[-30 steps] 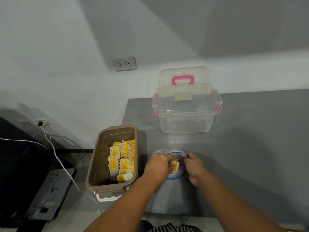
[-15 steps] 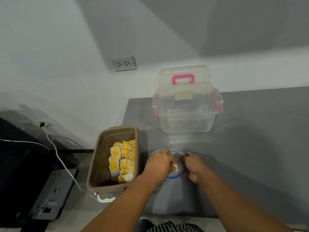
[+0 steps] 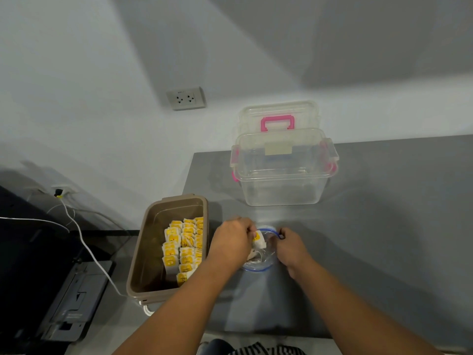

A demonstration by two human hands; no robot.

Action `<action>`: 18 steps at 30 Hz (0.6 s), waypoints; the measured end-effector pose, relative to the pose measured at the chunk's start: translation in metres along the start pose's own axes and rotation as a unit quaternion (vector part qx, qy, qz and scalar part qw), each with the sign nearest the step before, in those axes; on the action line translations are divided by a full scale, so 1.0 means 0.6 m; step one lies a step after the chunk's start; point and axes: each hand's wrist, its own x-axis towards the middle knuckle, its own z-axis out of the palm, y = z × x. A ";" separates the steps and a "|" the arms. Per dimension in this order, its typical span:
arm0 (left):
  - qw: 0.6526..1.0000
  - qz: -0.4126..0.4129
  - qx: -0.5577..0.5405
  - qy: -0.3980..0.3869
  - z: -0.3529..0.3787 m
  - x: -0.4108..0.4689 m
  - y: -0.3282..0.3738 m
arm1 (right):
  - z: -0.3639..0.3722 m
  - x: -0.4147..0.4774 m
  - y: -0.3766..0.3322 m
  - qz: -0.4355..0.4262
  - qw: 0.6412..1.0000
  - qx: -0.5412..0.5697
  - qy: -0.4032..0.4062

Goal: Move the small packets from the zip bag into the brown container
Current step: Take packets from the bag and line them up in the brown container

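A clear zip bag (image 3: 266,254) with a blue rim lies open on the grey table, between my two hands. My left hand (image 3: 231,242) pinches a small yellow-and-white packet (image 3: 259,239) at the bag's mouth. My right hand (image 3: 291,248) grips the bag's right rim and holds it open. To the left stands the brown container (image 3: 143,249), with several yellow packets (image 3: 183,245) lined up in rows along its right side.
A clear plastic box (image 3: 284,180) with pink latches stands behind the bag, its pink-handled lid (image 3: 277,119) leaning on the wall. The grey table (image 3: 384,226) spreads to the right. A white cable (image 3: 87,248) and a dark device (image 3: 74,301) lie left, below the table.
My left hand has drawn a packet up to the bag's mouth; half a second ago it was deeper in the bag. My right hand keeps its hold on the rim.
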 end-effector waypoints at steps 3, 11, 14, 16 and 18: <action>0.999 -0.016 -0.030 0.009 -0.010 0.003 -0.006 | 0.003 0.006 0.000 0.022 0.999 0.040 -0.008; 0.998 -0.006 -0.048 0.031 -0.061 0.010 -0.014 | 0.021 0.006 -0.014 0.052 0.995 0.090 -0.001; 0.996 -0.010 -0.071 0.050 -0.096 0.008 -0.016 | 0.029 -0.001 -0.024 0.100 0.981 0.167 0.000; 0.994 -0.023 -0.087 0.058 -0.120 0.007 -0.024 | 0.034 -0.006 -0.027 0.119 0.969 0.217 -0.020; 0.991 -0.036 -0.109 0.063 -0.146 0.005 -0.036 | 0.041 -0.011 -0.029 0.120 0.965 0.232 -0.037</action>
